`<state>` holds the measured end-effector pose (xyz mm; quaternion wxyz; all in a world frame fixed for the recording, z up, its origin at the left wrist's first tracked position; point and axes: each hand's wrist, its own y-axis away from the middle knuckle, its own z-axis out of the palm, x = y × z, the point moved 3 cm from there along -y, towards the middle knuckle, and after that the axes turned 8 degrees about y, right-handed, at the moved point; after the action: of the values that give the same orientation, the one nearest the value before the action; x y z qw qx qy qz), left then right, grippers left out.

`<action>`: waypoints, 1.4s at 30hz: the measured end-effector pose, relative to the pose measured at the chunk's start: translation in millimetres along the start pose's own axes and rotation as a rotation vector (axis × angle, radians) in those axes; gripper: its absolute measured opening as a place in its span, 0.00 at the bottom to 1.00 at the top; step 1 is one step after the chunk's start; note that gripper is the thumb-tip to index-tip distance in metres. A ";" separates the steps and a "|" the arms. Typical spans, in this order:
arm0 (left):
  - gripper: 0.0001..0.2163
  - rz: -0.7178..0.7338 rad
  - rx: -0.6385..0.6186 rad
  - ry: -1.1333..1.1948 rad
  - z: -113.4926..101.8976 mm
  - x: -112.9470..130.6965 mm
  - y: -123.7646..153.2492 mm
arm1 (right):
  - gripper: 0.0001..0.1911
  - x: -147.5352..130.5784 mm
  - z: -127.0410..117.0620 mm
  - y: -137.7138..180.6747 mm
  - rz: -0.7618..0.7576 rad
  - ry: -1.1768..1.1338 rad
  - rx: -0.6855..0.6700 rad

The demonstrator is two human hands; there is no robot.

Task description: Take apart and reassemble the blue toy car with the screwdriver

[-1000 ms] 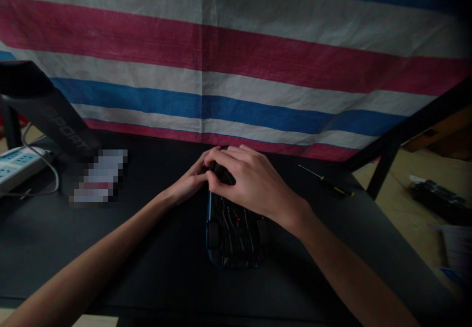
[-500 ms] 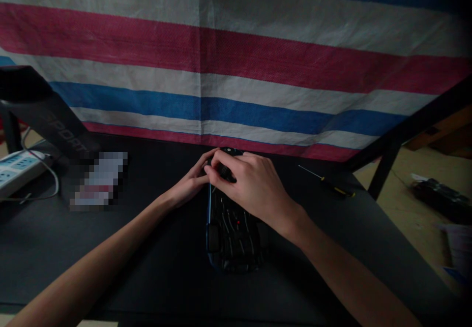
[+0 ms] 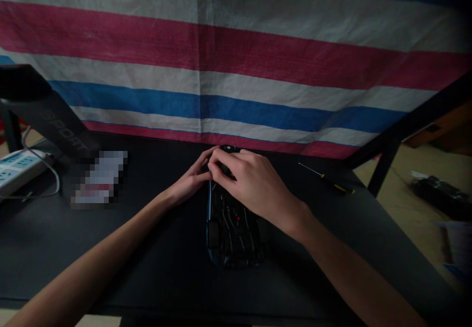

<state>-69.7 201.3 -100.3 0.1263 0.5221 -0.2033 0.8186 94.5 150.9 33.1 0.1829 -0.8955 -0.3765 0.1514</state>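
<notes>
A dark toy car [image 3: 236,228] with a blue edge lies upside down on the black table, its wheels and ridged underside facing up. At its far left side is my left hand [image 3: 190,182], its fingers holding the car there. My right hand [image 3: 250,182] arches over the far half of the car, thumb and fingers pinched together near the far left wheel area. Whatever lies in that pinch is hidden by the fingers. Off to the right, apart from both hands, rests a screwdriver [image 3: 330,180] with a black and yellow handle.
A striped plastic sheet [image 3: 258,86] hangs behind the table [image 3: 155,268]. On the left stand a white power strip [image 3: 18,167] with a cable, a dark post marked SPORT [image 3: 59,115] and a blurred-out flat item [image 3: 101,177]. A dark frame bar [image 3: 413,120] slants at right.
My right hand has shifted slightly at the car's far end, and its fingers have drawn closer together. A dark ridged piece seen beneath them is now mostly covered. My left hand stays at the car.
</notes>
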 end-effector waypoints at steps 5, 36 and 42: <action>0.35 0.004 0.011 0.003 -0.4 0.5 -0.6 | 0.07 3.6 -1.8 -0.6 -0.014 -0.015 -0.028; 0.32 -0.040 0.040 0.032 6.3 3.9 3.6 | 0.11 4.0 5.6 0.2 0.002 -0.040 0.012; 0.33 -0.010 0.009 -0.009 3.5 3.5 3.1 | 0.12 1.2 3.6 0.7 -0.055 -0.029 -0.015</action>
<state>-69.7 197.0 -96.5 0.1272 0.5274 -0.1975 0.8165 94.2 152.1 29.5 0.1745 -0.8839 -0.4046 0.1565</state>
